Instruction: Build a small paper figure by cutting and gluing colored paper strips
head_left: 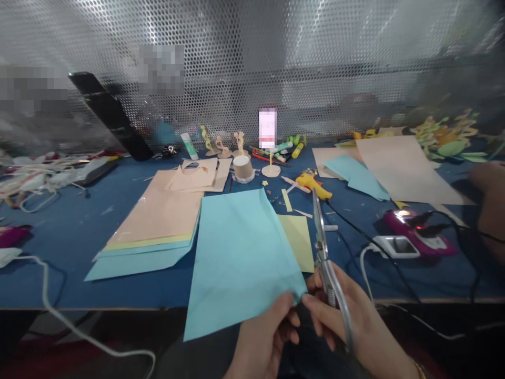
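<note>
A light blue sheet of paper is tilted up over the front edge of the table. My left hand is closed on its lower right part, thumb on top. My right hand is closed round a pair of metal scissors, whose blades point away from me and look closed together. The right thumb and fingertips also meet at the paper's lower right corner; whether they pinch it I cannot tell. Partly under the blue sheet lies a yellow piece of paper.
Stacked pink, yellow and blue paper lies left. A yellow glue gun with a black cord, a tape roll and paper scraps sit behind. Purple power strip and white charger stand right. Perforated metal panel closes off the back.
</note>
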Demonstrator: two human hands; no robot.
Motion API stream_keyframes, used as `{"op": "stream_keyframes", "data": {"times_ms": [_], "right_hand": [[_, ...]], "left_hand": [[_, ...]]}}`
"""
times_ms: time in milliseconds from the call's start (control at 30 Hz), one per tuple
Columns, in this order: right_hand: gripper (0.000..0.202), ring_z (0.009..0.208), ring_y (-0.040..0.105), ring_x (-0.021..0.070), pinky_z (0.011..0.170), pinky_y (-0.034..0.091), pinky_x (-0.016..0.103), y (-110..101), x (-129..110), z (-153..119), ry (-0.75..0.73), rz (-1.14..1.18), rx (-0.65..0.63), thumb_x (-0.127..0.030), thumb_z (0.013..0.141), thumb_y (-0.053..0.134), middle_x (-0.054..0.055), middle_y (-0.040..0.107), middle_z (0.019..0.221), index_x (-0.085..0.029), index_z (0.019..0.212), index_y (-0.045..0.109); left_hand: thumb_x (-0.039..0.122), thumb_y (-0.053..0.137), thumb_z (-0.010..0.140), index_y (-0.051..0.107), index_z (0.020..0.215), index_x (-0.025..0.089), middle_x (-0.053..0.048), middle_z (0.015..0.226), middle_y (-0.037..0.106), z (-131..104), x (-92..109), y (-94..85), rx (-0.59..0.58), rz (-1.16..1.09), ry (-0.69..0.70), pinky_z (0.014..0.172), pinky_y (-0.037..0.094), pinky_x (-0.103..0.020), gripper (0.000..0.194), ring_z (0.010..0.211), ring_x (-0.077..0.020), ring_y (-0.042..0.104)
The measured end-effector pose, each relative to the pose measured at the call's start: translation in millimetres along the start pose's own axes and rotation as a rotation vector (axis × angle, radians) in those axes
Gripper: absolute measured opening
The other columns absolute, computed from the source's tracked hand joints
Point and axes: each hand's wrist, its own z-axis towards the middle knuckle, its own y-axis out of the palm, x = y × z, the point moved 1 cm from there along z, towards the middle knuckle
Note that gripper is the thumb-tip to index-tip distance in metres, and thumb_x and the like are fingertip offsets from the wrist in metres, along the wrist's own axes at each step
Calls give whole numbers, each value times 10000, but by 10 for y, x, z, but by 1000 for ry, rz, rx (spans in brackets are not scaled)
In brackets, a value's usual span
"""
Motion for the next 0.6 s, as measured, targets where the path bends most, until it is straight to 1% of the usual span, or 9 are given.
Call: {"op": "stream_keyframes", "data": {"times_ms": [133, 233, 300, 400, 467, 533, 600], "right_hand": [[339, 378, 472, 62, 348, 397, 140, -5, -13, -6, -41, 42, 55, -443, 774, 651, -106, 479, 479, -224, 786, 392], [376, 361, 456, 60, 346, 391, 151, -28, -31, -2, -36, 69, 135, -402, 698, 723, -112, 453, 476, -221, 744, 397], [398, 352, 458, 61, 339, 384, 160, -54, -30, -16, -29, 62, 175, -412, 673, 738, -103, 469, 499, -221, 727, 392], [388, 373, 472, 72, 354, 391, 176, -103, -13, -82, -21, 37, 176, -500, 723, 678, -80, 497, 535, -221, 749, 409], [415, 407, 460, 79, 396, 410, 190, -136, 2, -147, -61, 67, 178, -594, 743, 617, -75, 483, 525, -221, 773, 436], [480, 445, 445, 87, 442, 420, 203, -172, 28, -215, -111, 101, 200, -690, 727, 568, -68, 463, 517, -222, 765, 465], [532, 489, 447, 96, 479, 420, 213, -212, 72, -278, -137, 94, 188, -747, 691, 556, -51, 479, 549, -223, 759, 503]], "left_hand": [[300, 821, 623, 634, 480, 136, 1, 493, 575, -9, 36, 37, 15, 37, 12, 492, 449, -184, 287, 459, -83, 498], [264, 843, 590, 646, 456, 130, -7, 457, 578, -8, 47, 68, 18, 3, 36, 486, 455, -178, 273, 449, -87, 508], [254, 855, 569, 658, 460, 125, -10, 446, 589, -1, 60, 93, 26, -26, 64, 486, 464, -176, 260, 445, -89, 522], [240, 862, 549, 680, 501, 133, -6, 466, 619, 16, 124, 129, 46, -70, 150, 488, 475, -175, 217, 464, -98, 555], [251, 865, 536, 676, 505, 139, 0, 466, 617, 40, 189, 148, 61, -69, 191, 482, 476, -177, 222, 469, -104, 562], [272, 864, 533, 667, 500, 134, -3, 472, 616, 75, 249, 163, 64, -64, 215, 488, 481, -180, 243, 477, -106, 564], [283, 863, 534, 659, 498, 123, -8, 475, 610, 116, 288, 179, 59, -71, 232, 489, 481, -181, 261, 480, -103, 558]]}}
